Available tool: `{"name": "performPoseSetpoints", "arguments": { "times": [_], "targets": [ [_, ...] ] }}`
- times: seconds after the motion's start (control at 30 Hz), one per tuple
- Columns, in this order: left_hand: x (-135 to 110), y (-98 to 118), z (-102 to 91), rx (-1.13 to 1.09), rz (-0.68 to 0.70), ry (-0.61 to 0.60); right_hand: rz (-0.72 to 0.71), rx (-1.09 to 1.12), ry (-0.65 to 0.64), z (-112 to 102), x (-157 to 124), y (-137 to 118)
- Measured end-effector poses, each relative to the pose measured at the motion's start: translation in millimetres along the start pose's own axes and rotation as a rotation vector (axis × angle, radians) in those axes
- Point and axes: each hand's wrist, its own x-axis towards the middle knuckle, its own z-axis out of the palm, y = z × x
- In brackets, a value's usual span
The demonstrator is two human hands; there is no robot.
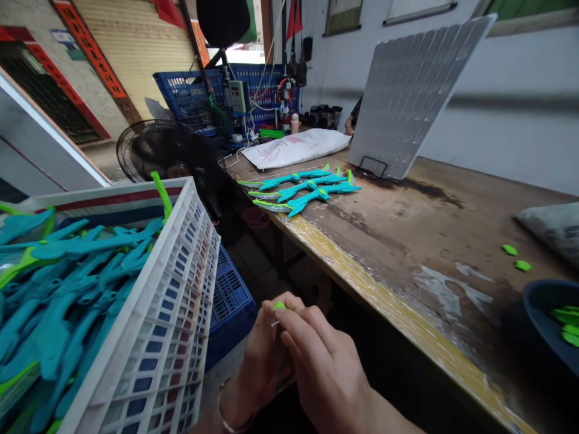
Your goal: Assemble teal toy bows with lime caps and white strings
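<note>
Evidently the left hand (261, 358) and right hand (332, 358) share a pinching grip on a small green piece (279, 306), just below mid-frame. It looks light, stiff, perhaps slick, best held by its edges. Green pieces (570, 333) sit lower right.

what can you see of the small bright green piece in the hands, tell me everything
The small bright green piece looks like plastic, with a rounded top. The left hand and right hand close around it and their fingers hide most of it. In the view it sits between the white crate and the worktable. A thin pale bit shows just below; whether it belongs is unclear.
</note>
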Motion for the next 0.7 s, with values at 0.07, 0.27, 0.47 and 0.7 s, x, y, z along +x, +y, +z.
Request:
{"name": "performPoseSetpoints", "arguments": {
  "times": [0.07,0.27,0.47,0.7],
  "targets": [
    [-3.3,3.3,-3.3,0.057,-0.033,-0.027,-0.028,-0.077,-0.008,-3.7,0.5,2.7],
    [-18.4,6.8,-5.5,0.262,-0.033,-0.030,-0.219,-0.298,-0.028,-10.3,2.4,12.1],
    [-13.5,-13.1,-8.0,0.537,0.144,0.131,-0.118,-0.203,0.054,4.7,7.9,29.7],
    [-14.5,-22.3,-6.0,0.381,-0.089,0.040,0.261,0.316,0.352,-28.5,28.2,29.9]
  ]
}}
